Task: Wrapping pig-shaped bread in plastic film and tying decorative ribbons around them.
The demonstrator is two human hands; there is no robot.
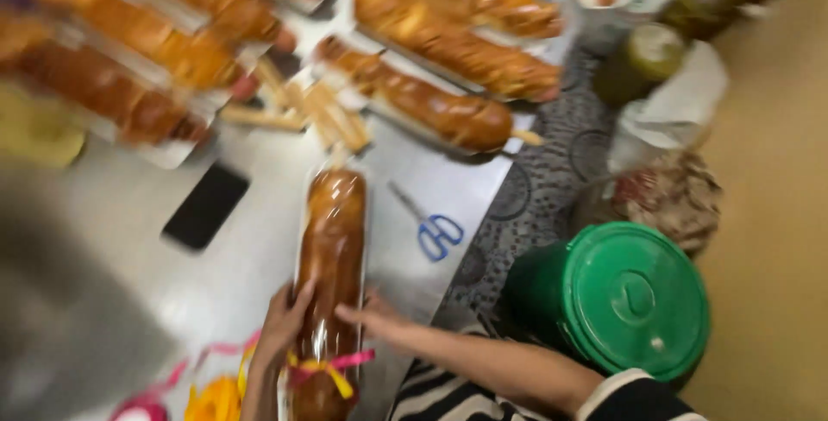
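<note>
As both hands flank the wrapped loaf near the desk's front edge, left hand cups it and right hand lies open against it. Neither clamps it. A nudge could tip it off that edge.

Blue-handled scissors, black phone, green lidded bucket, more wrapped loaves behind

Both hands are reaching in from the bottom edge toward the wrapped loaf, the one landmark here. The left hand is pressing against the loaf's left side, fingers pointing up along it, with the bare forearm running down out of view. The right hand is lying against the loaf's right side, fingers spread and touching the wrapping, its forearm angling away to the right into a striped sleeve.
</note>
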